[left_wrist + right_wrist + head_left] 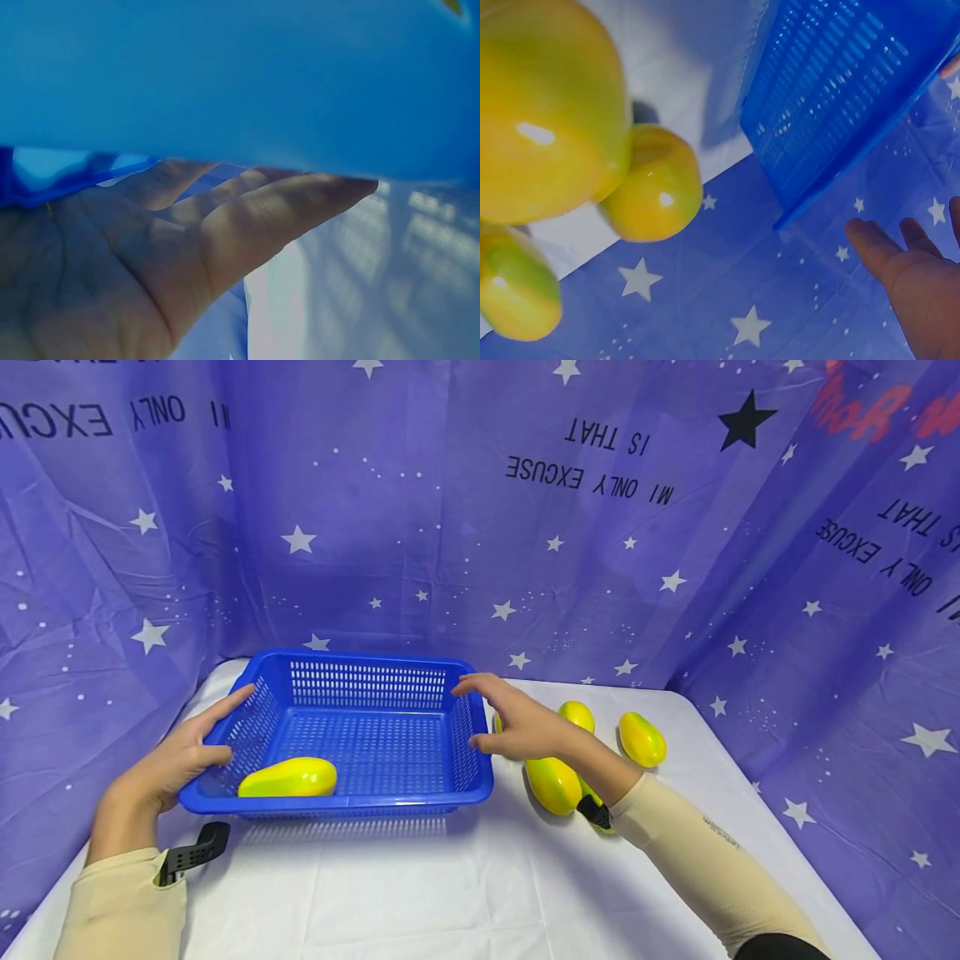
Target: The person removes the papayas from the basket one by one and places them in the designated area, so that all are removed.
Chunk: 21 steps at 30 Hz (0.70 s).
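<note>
A blue plastic basket (367, 802) with slotted walls stands on the table, and one yellow-green mango-like fruit (291, 777) lies inside by its near wall. My left hand (168, 764) is at the basket's left side, index finger extended along the rim and thumb near the front corner. In the left wrist view, the left fingers (300, 206) reach fairly straight beneath the blue rim. My right hand (517, 718) is at the right rim with fingers and thumb spread. The right wrist view shows the right fingertips (859, 229) apart from the basket wall (817, 112).
Several more mango-like fruits lie right of the basket, among them one near the right forearm (553, 785), one behind it (577, 716) and one farther right (642, 739). A white cloth (390, 893) covers the table. Purple star-printed curtains (420, 527) hang behind and at the sides.
</note>
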Available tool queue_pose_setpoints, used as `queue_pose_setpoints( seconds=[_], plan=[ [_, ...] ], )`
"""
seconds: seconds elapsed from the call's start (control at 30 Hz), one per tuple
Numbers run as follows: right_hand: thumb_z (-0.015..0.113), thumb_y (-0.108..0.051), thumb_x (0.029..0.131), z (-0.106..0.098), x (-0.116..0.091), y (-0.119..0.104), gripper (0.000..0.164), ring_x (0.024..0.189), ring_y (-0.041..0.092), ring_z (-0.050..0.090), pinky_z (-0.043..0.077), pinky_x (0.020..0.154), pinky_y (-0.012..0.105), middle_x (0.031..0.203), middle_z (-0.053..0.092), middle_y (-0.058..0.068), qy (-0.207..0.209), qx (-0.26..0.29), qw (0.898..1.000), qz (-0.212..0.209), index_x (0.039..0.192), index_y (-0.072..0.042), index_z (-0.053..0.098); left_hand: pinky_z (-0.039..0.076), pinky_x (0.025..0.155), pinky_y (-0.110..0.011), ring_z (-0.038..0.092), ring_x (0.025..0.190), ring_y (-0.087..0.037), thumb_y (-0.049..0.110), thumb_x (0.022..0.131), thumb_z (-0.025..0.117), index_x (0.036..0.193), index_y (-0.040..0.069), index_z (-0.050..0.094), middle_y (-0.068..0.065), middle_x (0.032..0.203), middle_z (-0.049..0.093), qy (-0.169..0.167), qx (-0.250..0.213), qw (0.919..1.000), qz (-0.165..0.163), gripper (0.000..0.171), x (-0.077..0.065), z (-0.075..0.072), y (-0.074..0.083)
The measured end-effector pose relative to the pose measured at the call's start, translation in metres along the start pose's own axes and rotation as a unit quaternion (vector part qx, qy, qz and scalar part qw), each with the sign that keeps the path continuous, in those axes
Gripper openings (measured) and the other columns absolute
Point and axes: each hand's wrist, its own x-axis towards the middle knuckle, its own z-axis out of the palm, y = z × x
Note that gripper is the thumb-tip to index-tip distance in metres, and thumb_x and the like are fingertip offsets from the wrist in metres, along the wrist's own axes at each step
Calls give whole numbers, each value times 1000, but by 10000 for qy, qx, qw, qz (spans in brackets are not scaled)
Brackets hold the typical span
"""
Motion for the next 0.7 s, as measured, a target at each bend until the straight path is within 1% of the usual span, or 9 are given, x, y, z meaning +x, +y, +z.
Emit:
queue_pose_setpoints(
  seconds=[0.13,0.23,0.33,0.5,0.6,0.7],
  plan=[
    [70,-20,85,6,11,-6,61,135,15,34,45,98,38,146,39,-2,-182,-106,9995,-217,140,-19,43,56,72,-37,55,96,-20,-9,79,45,157,31,12,-21,137,27,-7,9,10000,58,94,0,0,-1],
    [69,-24,86,10,20,-11,61,136,13,33,32,109,41,143,41,-4,-300,-249,9987,-330,140,-19,43,56,72,-37,56,96,-20,-9,79,45,157,32,12,-20,136,28,-14,-24,10000,56,94,0,-1,-1],
    [70,-25,86,14,28,-17,61,134,14,35,36,107,44,141,41,-4,-450,-166,9981,-390,140,-19,42,56,72,-38,56,96,-21,-9,79,45,157,32,12,-21,136,28,-13,-38,10000,54,94,-1,-1,-1],
    [71,-21,85,20,38,-23,60,132,11,35,37,106,41,139,41,-8,-622,75,9972,-415,139,-22,44,56,72,-35,55,97,-19,-9,79,45,157,32,12,-21,139,27,22,45,10000,73,95,-1,-2,-2],
    [71,-20,84,24,44,-24,60,133,9,34,35,107,39,140,41,-9,-680,-50,9964,-497,138,-23,44,56,72,-35,55,97,-19,-9,79,45,157,32,12,-22,139,26,13,37,10000,86,95,0,-2,-2],
    [71,-20,84,26,51,-26,61,133,7,33,34,108,36,139,42,-8,-742,-238,9949,-648,139,-20,45,56,72,-36,56,96,-19,-10,79,44,157,33,12,-22,139,26,6,-20,10000,63,95,0,-2,-1]
  ],
)
